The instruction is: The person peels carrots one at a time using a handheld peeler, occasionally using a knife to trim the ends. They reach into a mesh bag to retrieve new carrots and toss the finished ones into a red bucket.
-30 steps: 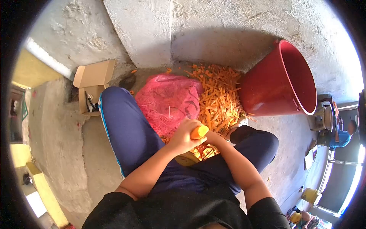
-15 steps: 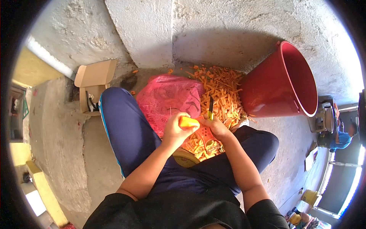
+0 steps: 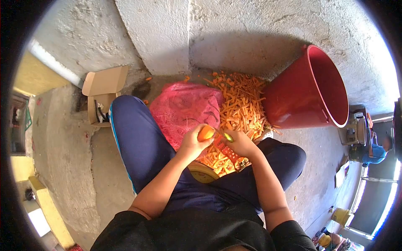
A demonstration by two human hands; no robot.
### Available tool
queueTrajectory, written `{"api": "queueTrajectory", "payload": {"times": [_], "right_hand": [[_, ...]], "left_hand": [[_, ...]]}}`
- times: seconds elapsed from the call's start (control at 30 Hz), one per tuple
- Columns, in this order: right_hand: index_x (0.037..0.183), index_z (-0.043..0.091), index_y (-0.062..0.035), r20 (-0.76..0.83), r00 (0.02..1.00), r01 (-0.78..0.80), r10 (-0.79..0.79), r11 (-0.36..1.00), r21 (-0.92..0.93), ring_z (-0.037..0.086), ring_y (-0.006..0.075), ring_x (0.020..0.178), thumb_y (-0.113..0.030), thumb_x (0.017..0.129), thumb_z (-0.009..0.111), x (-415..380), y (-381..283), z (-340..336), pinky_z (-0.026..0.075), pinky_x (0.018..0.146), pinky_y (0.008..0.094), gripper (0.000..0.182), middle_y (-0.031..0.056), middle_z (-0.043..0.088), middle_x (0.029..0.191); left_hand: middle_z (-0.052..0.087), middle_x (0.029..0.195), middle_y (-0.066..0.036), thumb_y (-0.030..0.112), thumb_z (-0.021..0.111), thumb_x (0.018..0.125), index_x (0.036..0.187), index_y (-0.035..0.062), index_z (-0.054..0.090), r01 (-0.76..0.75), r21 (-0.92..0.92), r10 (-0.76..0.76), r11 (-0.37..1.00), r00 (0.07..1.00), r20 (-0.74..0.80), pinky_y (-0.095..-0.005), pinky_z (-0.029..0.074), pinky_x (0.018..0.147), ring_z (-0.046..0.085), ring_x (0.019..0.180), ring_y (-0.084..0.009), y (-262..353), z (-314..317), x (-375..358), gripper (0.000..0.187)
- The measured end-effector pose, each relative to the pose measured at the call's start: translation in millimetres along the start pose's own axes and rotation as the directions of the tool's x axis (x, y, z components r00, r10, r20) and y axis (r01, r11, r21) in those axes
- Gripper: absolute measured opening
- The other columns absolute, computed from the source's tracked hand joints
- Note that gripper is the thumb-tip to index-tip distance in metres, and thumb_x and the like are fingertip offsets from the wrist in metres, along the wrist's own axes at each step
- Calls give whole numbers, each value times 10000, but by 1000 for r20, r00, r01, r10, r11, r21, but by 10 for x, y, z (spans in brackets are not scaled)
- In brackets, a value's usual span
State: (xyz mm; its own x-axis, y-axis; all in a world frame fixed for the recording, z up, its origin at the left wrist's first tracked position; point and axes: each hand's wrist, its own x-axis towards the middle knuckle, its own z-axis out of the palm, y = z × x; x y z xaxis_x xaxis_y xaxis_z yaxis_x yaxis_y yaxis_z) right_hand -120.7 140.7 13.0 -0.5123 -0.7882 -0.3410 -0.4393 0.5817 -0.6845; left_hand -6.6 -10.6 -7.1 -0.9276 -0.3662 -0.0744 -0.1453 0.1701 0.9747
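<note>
My left hand [image 3: 193, 143] is closed around a bright orange carrot [image 3: 206, 133], whose thick end shows above the fingers. Close beside it, my right hand [image 3: 240, 143] grips a knife [image 3: 228, 137] by its yellow-green handle; the blade is hard to make out now. Below both hands, orange peelings [image 3: 220, 162] lie in and around a red perforated plastic basket [image 3: 228, 151]. Under them shows the rim of a yellowish round container [image 3: 204, 175], between my crossed legs.
A pink mesh sack [image 3: 184, 106] lies just ahead. Beyond my right hand, a heap of orange peelings [image 3: 240, 100] reaches a big red bucket [image 3: 293, 92] by the wall. An open cardboard box [image 3: 104, 90] stands left. A person in blue [image 3: 374, 154] is far right.
The knife has turned, so its dark blade no longer points up and away. My right hand has rolled over slightly, and the carrot has tilted in my left hand.
</note>
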Motion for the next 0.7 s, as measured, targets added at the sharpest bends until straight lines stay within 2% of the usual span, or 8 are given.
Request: {"api": "queueTrajectory", "payload": {"times": [0.07, 0.27, 0.37, 0.7], "right_hand": [[903, 527, -65, 24, 1000, 16, -16, 999, -36, 543, 361, 745, -177, 722, 507, -21, -24, 20, 426, 650, 414, 214, 199, 567, 751], [868, 520, -62, 26, 999, 38, -36, 997, -66, 542, 365, 719, -173, 719, 508, -22, -22, 31, 423, 627, 422, 186, 192, 564, 726], [859, 519, -63, 38, 998, 42, -40, 997, -66, 541, 365, 718, -173, 718, 512, -20, -54, 21, 422, 625, 421, 180, 192, 561, 723], [852, 519, -61, 57, 997, 47, -46, 998, -29, 542, 363, 717, -175, 711, 522, -4, -44, 22, 422, 628, 418, 181, 194, 559, 715]], "left_hand": [[580, 819, -70, 27, 647, 624, 893, 36, 524, -59, 55, 60, 997, 998, -2, -262, 432, 711, 562, 793, -145, -41, 11, -9, 296], [582, 807, -72, -7, 626, 602, 891, 43, 533, -9, 47, 9, 999, 1000, 5, -269, 433, 696, 568, 774, -161, -52, 35, -16, 308], [582, 792, -74, -11, 620, 601, 884, 41, 545, 17, 167, -19, 986, 1000, 9, -270, 435, 688, 570, 757, -164, -33, 38, -12, 297], [585, 780, -82, -17, 611, 589, 872, 38, 553, -43, 140, 45, 989, 999, -9, -276, 441, 671, 576, 743, -175, -127, 59, 0, 294]]}}
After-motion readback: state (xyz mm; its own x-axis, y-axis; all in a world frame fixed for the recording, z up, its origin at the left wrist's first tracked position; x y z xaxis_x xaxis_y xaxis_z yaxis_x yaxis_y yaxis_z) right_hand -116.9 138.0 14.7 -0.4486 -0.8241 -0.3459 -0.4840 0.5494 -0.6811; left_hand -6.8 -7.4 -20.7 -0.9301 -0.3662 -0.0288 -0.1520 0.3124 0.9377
